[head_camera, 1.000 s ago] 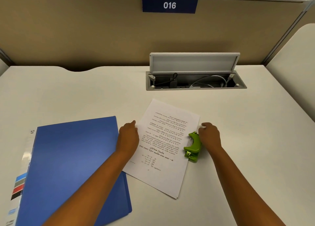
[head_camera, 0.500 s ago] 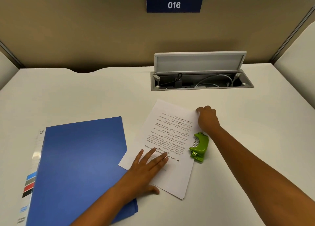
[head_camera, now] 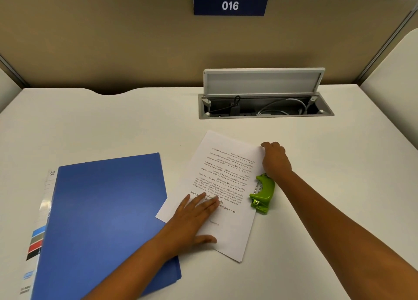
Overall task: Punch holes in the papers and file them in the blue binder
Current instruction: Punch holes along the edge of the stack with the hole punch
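Note:
A thin stack of printed white papers (head_camera: 226,175) lies tilted on the white desk (head_camera: 113,123). My left hand (head_camera: 194,218) rests flat on the lower part of the papers, fingers spread. My right hand (head_camera: 274,159) is curled at the papers' far right corner, its fingertips touching the edge. A green hole punch (head_camera: 262,193) sits against the papers' right edge, just below my right wrist, with no hand on it. The closed blue binder (head_camera: 106,220) lies to the left of the papers, partly under my left forearm.
An open cable box (head_camera: 264,105) with its grey lid raised is set into the desk behind the papers. A beige partition (head_camera: 113,39) with a blue "016" sign (head_camera: 230,5) stands along the back edge. A white side panel (head_camera: 393,78) is at the right.
My left hand slid from the papers' left edge down to lie flat on their lower part. My right hand left the green punch and went up to the papers' far right corner.

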`<state>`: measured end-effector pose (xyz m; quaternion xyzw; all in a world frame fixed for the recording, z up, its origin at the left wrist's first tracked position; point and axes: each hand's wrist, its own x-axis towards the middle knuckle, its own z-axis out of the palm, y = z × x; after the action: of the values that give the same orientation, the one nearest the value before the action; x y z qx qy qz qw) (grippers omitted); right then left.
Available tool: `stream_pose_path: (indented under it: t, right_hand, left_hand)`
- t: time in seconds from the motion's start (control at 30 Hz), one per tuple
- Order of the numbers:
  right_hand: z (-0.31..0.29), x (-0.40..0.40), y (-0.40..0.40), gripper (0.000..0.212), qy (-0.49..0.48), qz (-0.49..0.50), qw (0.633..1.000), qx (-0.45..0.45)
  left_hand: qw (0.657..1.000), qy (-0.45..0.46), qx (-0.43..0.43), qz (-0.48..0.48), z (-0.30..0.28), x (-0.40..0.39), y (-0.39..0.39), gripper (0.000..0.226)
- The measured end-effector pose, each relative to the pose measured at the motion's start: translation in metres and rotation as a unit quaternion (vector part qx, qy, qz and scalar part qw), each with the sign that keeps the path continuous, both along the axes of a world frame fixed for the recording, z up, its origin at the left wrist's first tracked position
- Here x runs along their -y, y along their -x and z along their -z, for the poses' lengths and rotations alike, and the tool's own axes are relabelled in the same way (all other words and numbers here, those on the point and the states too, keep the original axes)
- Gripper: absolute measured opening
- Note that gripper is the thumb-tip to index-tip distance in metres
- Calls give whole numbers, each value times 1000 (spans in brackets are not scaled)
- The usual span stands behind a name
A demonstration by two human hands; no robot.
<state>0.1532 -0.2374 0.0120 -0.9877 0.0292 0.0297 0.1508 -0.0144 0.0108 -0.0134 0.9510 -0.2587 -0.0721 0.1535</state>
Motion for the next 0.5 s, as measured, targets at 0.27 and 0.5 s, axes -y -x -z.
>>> stream_pose_path:
  t: [0.27, 0.5]
  right_hand:
    - [1, 4, 2, 47, -38, -4, 999, -1]
    - [10, -4, 21, 37, -129, 71, 989, 17]
  left_hand:
    - [933, 102, -26, -345, -17, -13, -31, 55]
    - [890, 132, -48, -433, -22, -1, -55, 38]
